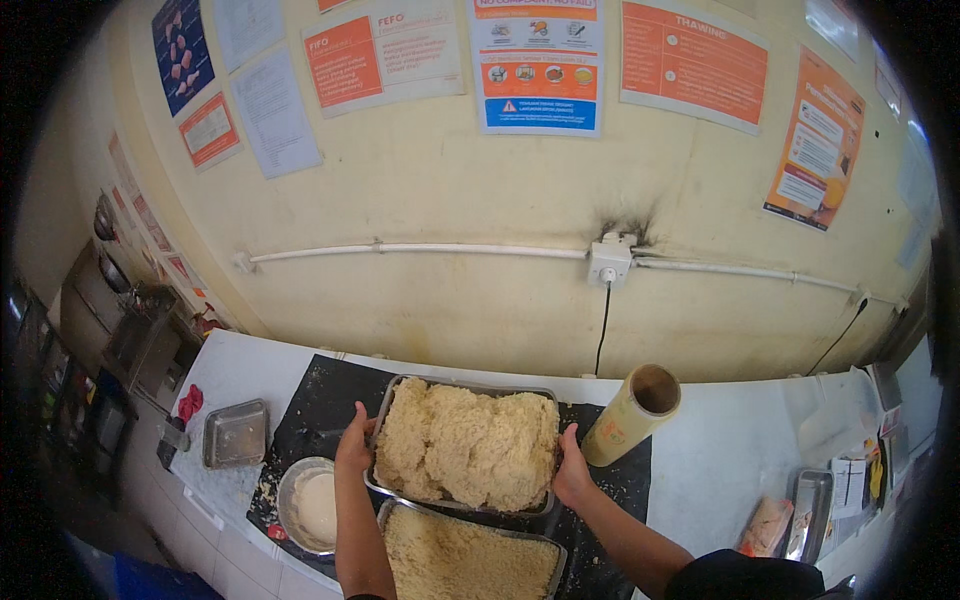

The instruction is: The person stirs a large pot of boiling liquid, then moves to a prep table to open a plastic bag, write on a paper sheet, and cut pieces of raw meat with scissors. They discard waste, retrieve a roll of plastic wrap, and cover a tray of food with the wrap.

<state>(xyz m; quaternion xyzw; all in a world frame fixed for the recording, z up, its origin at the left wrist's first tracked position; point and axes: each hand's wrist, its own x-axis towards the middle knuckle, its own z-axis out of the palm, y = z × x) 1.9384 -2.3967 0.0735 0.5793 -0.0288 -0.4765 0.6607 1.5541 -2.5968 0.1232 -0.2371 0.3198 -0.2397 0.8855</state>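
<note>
Both hands grip the short sides of a rectangular metal tray heaped with pieces coated in pale yellow crumbs. My left hand is at its left rim, thumb up. At the right rim is my right hand, its thumb also raised; the fingers of both are partly hidden under or behind the rim. Nearer to me lies a second metal tray of loose crumbs. Left of my left forearm stands a round bowl of creamy batter. A black mat lies beneath these things.
A large roll of plastic film stands right of the tray. An empty metal tray and a red cloth are at the left. Farther right lie a bagged item and a narrow metal tray. A wall with sockets borders the table.
</note>
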